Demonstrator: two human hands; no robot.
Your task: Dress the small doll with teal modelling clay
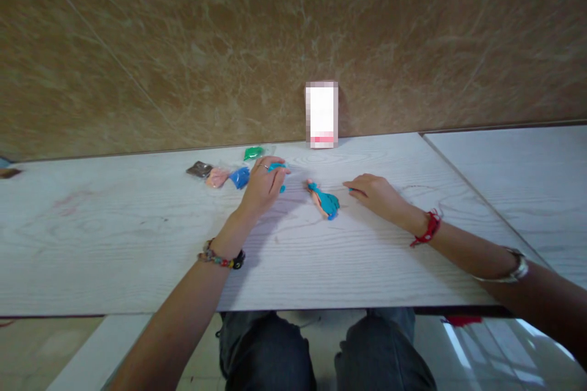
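My left hand (263,186) rests on the white wooden table (137,244) with its fingers curled round a lump of teal clay (276,167). Between my hands lies a small clay figure (323,200), teal with an orange part. To the figure's right sits my right hand (373,193), fingers drawn together on a tiny teal bit that I can barely make out. A red thread circles my right wrist, and a beaded bracelet my left.
Small clay packets lie behind my left hand: green (254,152), blue (239,177), peach (217,178) and dark brown (199,169). A blurred white card (321,114) leans on the marbled brown wall. A second white board (518,177) adjoins at the right. My knees show below the table's front edge.
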